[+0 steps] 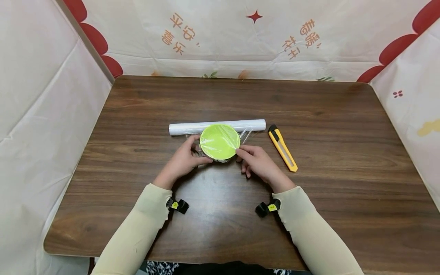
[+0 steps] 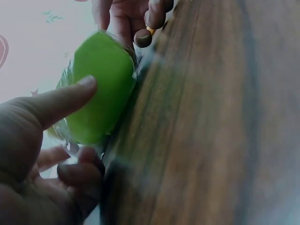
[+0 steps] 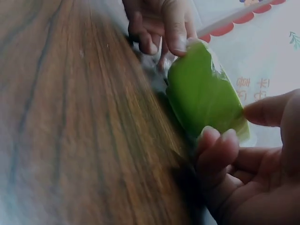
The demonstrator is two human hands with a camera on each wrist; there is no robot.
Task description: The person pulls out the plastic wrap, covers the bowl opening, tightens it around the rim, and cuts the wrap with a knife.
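Three sides of the space are walled by pale fabric [image 1: 223, 36], printed at the back with orange Chinese characters and a four-pointed red star, with red scalloped edging at its corners. Inside it stands a dark wood-grain tabletop [image 1: 343, 152] with rounded corners. Two cream sleeves, the left sleeve [image 1: 132, 231] and the right sleeve [image 1: 317, 229], reach across its near edge.

A white roll of plastic wrap [image 1: 188, 128] lies crosswise near the middle of the tabletop. In front of it, the left hand [image 1: 182, 160] grips the left side of a lime-green round dish [image 1: 220, 141]: the thumb lies along the near edge, the index finger is at the far left, and the other fingers curl in beside the rim. The right hand [image 1: 259, 162] pinches the dish's right edge between thumb and fingers; whether it also holds loose film, I cannot tell.

The dish sits between the two hands, overlapping the roll in the head view; I cannot tell whether it touches the tabletop. Clear film [image 1: 246, 134] covers its face in creases and bunches out at the upper right. A yellow-and-black utility knife [image 1: 283, 148] lies slanted to the right, just beside the roll's end, black end away from the person. Smallest are two black wrist cameras [image 1: 181, 206], one at each cuff.
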